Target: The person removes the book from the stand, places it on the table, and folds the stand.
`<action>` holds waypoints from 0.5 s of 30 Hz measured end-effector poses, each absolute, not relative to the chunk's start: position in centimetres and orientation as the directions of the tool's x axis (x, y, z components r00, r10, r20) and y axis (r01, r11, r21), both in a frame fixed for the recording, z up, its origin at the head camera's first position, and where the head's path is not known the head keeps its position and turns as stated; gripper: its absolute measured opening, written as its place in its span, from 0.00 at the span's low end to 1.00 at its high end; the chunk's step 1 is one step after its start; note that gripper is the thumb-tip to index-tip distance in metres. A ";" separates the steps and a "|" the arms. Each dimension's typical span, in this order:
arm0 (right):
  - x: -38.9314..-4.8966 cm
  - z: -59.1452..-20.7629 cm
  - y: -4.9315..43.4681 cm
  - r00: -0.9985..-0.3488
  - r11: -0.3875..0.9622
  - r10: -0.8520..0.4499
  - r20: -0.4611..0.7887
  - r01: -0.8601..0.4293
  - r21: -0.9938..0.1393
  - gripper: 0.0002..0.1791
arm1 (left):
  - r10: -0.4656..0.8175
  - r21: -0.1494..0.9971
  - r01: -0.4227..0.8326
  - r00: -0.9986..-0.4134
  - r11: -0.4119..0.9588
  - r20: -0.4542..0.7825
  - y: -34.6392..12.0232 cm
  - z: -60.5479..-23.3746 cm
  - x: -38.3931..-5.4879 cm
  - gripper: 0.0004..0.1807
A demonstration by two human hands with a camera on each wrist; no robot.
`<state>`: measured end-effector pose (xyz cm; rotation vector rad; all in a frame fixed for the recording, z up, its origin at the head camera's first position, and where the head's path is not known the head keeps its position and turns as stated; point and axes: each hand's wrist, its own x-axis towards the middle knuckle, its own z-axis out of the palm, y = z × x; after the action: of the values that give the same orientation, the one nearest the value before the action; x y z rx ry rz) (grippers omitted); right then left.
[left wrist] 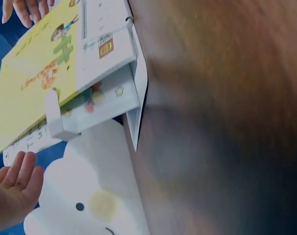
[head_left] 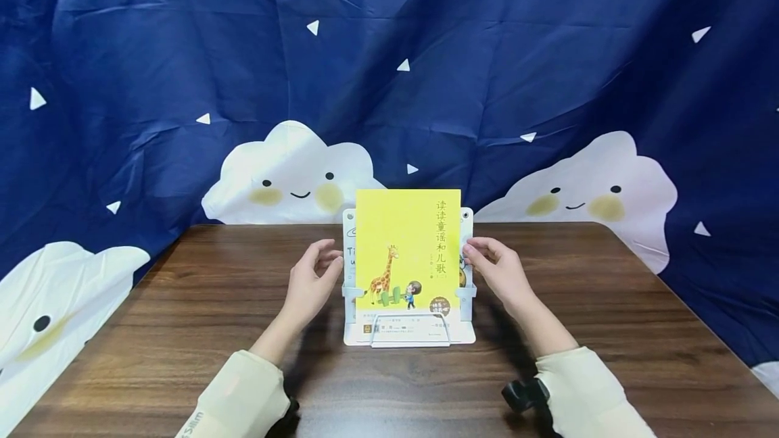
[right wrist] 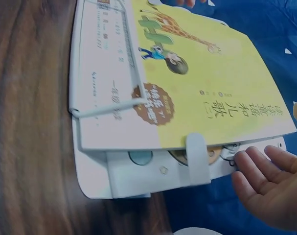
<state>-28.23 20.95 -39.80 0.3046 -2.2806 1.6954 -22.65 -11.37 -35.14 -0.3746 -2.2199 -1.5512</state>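
Observation:
A yellow book [head_left: 402,235] with a giraffe and a child on its cover stands upright on a white bookstand [head_left: 349,330]. Side clips [right wrist: 197,159] and a wire holder [head_left: 410,343] at the front keep it against the printed back panel. My left hand [head_left: 310,282], fingers loosely bent, is just beside the stand's left edge and holds nothing. On the other side, my right hand [head_left: 500,268] has its fingertips at the panel's right edge; whether they touch it I cannot tell. Its fingers look relaxed in the right wrist view.
The stand sits on a dark brown wooden table [head_left: 182,330]. Behind the table hangs a blue cloth [head_left: 389,100] with white clouds and triangles. A black strap device [head_left: 525,395] is at the right cuff.

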 end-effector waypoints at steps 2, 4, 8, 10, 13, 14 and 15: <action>-28.4 -40.4 20.9 -0.947 0.259 0.011 0.321 -0.308 -0.916 0.23 | -0.019 0.845 0.416 -0.894 0.336 0.448 -11.0 -35.3 -22.7 0.17; -28.6 -41.1 20.8 -0.955 0.247 0.024 0.295 -0.280 -0.928 0.23 | -0.020 0.849 0.400 -0.901 0.344 0.433 -10.7 -35.4 -22.7 0.16; -29.3 -42.7 20.6 -0.954 0.275 0.075 0.291 -0.261 -0.925 0.23 | -0.017 0.849 0.380 -0.910 0.368 0.415 -10.1 -35.5 -22.7 0.14; -29.9 -43.6 20.4 -0.948 0.316 0.118 0.295 -0.246 -0.916 0.24 | -0.014 0.849 0.371 -0.914 0.377 0.405 -9.9 -35.5 -22.7 0.14; -30.3 -44.4 20.2 -0.936 0.343 0.168 0.308 -0.237 -0.909 0.24 | -0.007 0.851 0.357 -0.921 0.385 0.390 -9.7 -35.6 -22.7 0.13; -30.3 -44.5 20.1 -0.937 0.339 0.176 0.302 -0.230 -0.912 0.24 | -0.005 0.853 0.353 -0.923 0.385 0.385 -9.7 -35.6 -22.7 0.13; -30.1 -44.4 20.0 -0.938 0.330 0.180 0.298 -0.228 -0.916 0.25 | -0.004 0.855 0.349 -0.925 0.383 0.380 -9.6 -35.6 -22.7 0.13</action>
<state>-30.12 20.03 -44.42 0.0425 -2.2553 1.6381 -22.73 -9.61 -35.64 -0.3023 -2.3279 -1.5554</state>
